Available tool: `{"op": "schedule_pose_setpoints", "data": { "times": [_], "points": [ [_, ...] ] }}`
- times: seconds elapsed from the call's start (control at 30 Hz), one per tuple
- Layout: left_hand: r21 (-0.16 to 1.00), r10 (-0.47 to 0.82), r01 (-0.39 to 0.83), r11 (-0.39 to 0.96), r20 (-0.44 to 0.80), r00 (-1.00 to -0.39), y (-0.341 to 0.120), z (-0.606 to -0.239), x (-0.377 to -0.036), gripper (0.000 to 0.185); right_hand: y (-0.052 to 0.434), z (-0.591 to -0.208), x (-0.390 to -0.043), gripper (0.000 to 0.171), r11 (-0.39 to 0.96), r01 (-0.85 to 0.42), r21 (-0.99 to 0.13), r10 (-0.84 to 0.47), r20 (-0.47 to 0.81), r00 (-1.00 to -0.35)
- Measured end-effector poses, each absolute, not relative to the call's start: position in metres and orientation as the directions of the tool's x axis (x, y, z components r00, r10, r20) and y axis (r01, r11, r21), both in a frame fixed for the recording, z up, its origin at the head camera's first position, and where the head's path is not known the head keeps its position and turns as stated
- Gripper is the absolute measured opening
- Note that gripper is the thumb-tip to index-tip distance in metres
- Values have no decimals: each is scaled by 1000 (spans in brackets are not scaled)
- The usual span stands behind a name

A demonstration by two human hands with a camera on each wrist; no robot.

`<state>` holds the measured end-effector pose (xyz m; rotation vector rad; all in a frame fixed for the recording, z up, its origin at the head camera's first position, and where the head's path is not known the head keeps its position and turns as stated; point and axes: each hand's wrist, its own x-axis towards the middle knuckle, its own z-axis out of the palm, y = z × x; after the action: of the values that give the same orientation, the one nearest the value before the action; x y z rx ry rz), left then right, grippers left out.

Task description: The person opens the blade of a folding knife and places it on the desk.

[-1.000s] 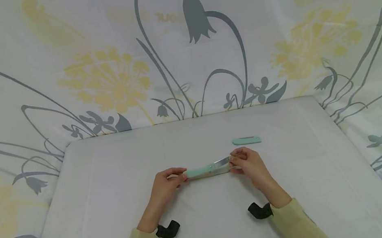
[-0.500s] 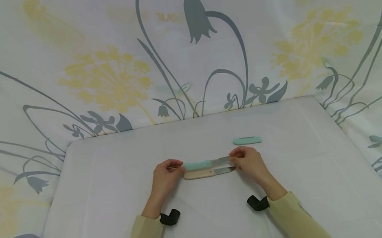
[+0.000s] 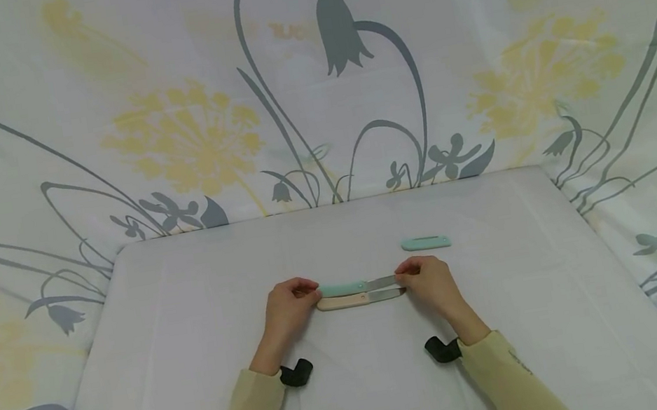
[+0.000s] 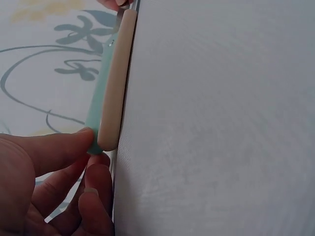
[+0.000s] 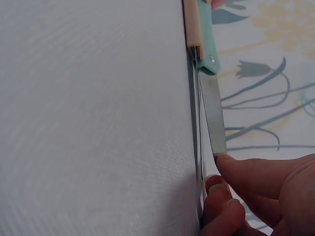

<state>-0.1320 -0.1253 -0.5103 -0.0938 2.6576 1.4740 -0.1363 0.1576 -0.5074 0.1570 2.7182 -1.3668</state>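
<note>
A person in pale yellow-green sleeves is working at a white cloth-covered table [image 3: 199,366] in front of a backdrop printed with grey and yellow flowers [image 3: 184,134].

The left hand [image 3: 286,308] is pinching the butt end of the mint-green-handled knife with a steel blade [image 3: 356,286]. In the left wrist view the thumb and fingertips [image 4: 59,150] are closing narrowly around the green handle end [image 4: 96,118]. The right hand [image 3: 429,282] is pinching the tip end of the same steel blade; in the right wrist view the thumb [image 5: 256,172] is lying on the flat of the blade [image 5: 214,113] and curled fingers are sitting beneath it. Both grips are narrow pinches, each holding one end of the knife.

The mint-green-handled knife is lying horizontally near the table centre, handle toward the left hand and blade toward the right hand. It is sitting directly alongside, on the far side of, a beige-handled knife with a steel blade [image 3: 343,301], which is lying flat on the table in the same orientation. The two handles are appearing to touch along their length [image 4: 113,93]. Whether the green knife is fully resting on the cloth cannot be determined.

A mint-green oblong blade cover [image 3: 425,243] is lying on the table beyond the right hand, apart from both knives. A black wrist-mounted device [image 3: 296,374] is showing at each cuff.
</note>
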Motion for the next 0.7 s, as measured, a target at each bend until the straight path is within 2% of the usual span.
{"op": "schedule_pose_setpoints", "data": {
  "times": [0.33,0.7],
  "points": [
    [800,-1,-45,599,-56,-998,-123,-513,-131,10,159,-506,-135,13,612,116,-782,32,-122,-992],
    [803,9,-31,595,-45,-999,-124,-512,-130,12,161,-507,-135,16,627,112,-771,-1,-144,-990]
  ]
}}
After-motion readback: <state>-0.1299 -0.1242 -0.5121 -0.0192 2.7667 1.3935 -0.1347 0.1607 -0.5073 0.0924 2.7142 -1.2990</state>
